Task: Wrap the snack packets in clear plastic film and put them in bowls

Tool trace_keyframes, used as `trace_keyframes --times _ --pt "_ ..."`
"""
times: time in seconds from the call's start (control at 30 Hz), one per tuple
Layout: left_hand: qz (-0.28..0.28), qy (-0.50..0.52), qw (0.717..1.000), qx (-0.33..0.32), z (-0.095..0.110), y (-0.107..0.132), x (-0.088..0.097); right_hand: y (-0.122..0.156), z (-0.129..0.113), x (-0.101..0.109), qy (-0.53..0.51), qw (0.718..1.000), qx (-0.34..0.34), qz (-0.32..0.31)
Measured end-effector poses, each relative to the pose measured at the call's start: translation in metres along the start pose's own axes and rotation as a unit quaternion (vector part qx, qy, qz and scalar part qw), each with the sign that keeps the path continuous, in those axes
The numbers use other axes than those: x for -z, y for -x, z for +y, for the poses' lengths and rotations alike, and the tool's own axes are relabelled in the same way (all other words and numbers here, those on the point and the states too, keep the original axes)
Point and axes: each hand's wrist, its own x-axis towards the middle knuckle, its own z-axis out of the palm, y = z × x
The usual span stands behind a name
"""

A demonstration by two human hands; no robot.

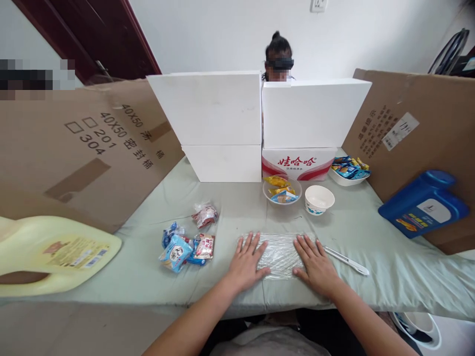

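Note:
A crinkled sheet of clear plastic film [281, 254] lies flat on the cloth-covered table in front of me. My left hand [247, 262] rests on its left side, palm down with fingers spread. On the right side of the film my right hand [313, 264] lies flat too, fingers stretched out. Just right of that hand is a white utility knife [349, 261], touching nothing else I can make out. To the left sits a small pile of wrapped snacks [176, 253], with another snack packet [205, 215] behind it.
Beyond the film stand a clear bowl of snacks [282, 199], a white paper bowl [319, 202] and a white dish of packets [347, 182]. White boxes [222, 109] wall off the back, where a person sits. A yellow jug [92, 242] and blue bottle [423, 207] lie at the sides.

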Motion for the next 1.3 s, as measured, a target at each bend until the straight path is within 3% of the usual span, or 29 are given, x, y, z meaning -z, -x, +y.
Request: trace_keyframes --times 0.07,0.17,0.27,0.43,0.63,0.83,0.93,1.03,1.17,1.3 --pt "0.029 -0.010 0.999 0.019 -0.018 0.019 0.004 0.015 0.008 0.004 0.005 1.000 0.003 0.027" --pt "0.065 -0.004 0.998 -0.025 -0.034 0.050 0.008 0.038 0.012 0.014 -0.010 0.998 0.043 0.040" --pt "0.065 0.028 0.993 -0.095 -0.036 0.075 0.013 0.057 0.009 0.021 -0.040 0.997 0.059 0.044" --pt "0.104 0.062 0.984 -0.134 -0.033 0.091 0.016 0.080 0.005 0.021 -0.072 0.994 0.058 0.060" --pt "0.158 0.057 0.976 -0.140 -0.031 0.085 0.015 0.090 0.003 0.022 -0.075 0.993 0.070 0.066" --pt "0.127 0.125 0.973 -0.144 -0.024 0.082 0.029 0.093 0.001 0.033 -0.183 0.980 0.046 0.057" --pt "0.134 0.171 0.971 -0.101 -0.025 0.075 0.032 0.088 0.003 0.034 -0.254 0.965 -0.018 0.064" --pt "0.156 0.174 0.972 -0.030 -0.028 0.057 0.026 0.074 0.004 0.030 -0.278 0.949 -0.127 0.075" --pt "0.201 0.107 0.971 0.071 -0.028 0.027 0.010 0.047 0.002 0.023 -0.233 0.939 -0.244 0.062" --pt "0.195 0.034 0.973 0.123 -0.025 0.008 -0.005 0.031 -0.002 0.021 -0.145 0.950 -0.276 0.026"
